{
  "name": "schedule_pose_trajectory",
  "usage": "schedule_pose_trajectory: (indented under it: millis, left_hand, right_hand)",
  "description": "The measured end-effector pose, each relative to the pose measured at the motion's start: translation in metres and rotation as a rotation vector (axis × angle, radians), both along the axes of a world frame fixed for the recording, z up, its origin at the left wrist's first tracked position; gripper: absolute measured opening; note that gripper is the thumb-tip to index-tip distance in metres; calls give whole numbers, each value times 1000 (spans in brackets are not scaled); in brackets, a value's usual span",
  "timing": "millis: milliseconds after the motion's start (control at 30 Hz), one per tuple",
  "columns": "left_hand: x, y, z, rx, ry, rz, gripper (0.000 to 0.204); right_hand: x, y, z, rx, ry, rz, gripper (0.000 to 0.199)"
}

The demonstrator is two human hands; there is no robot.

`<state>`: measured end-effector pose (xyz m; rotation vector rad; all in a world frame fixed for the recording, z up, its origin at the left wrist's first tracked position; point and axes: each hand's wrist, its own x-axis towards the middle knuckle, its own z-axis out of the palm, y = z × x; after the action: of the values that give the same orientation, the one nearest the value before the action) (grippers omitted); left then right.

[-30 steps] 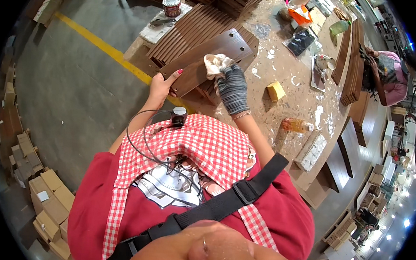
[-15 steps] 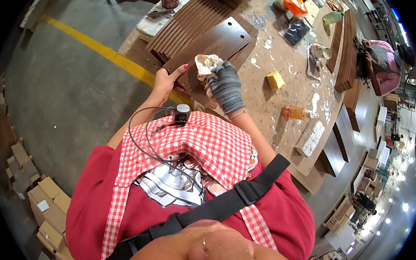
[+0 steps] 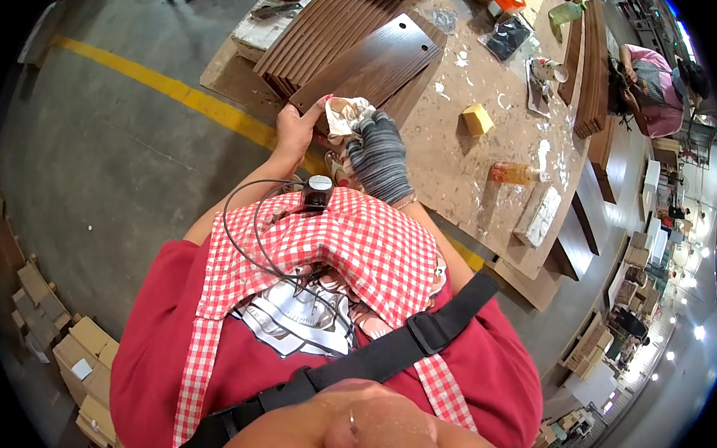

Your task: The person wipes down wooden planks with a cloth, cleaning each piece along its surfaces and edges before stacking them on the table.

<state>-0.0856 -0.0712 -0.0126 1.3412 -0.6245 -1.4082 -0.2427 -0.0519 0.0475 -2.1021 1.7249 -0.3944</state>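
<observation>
A dark brown wooden board (image 3: 375, 61) with two holes at its far end lies slantwise at the table's near edge. My bare left hand (image 3: 297, 130) grips the board's near left corner, thumb on top. My right hand (image 3: 379, 148), in a grey striped glove, is closed on a crumpled whitish rag (image 3: 348, 116). The rag is at the board's near end, by my left thumb. Part of my left fingers is hidden beneath the board.
Stacked brown boards (image 3: 328, 32) stand beyond it on the left. On the paint-spotted table (image 3: 450, 180) are a yellow sponge block (image 3: 477, 120), a bottle of amber liquid (image 3: 513, 173) and a white-smeared block (image 3: 539, 216). A co-worker (image 3: 653, 89) stands at the far right.
My right hand and the rag have moved a little nearer to me and left, to the board's near end. The left hand still holds the board.
</observation>
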Motion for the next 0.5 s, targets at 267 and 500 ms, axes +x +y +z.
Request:
schedule_pose_trajectory:
  millis: [267, 500]
  left_hand:
    - [-10, -4, 1, -12, 94, -58, 34]
    - [-14, -3, -17, -69, 1, 65, 31]
  right_hand:
    - [-25, -31, 9, -20, -125, -126, 18]
    - [-3, 11, -22, 53, -181, -43, 24]
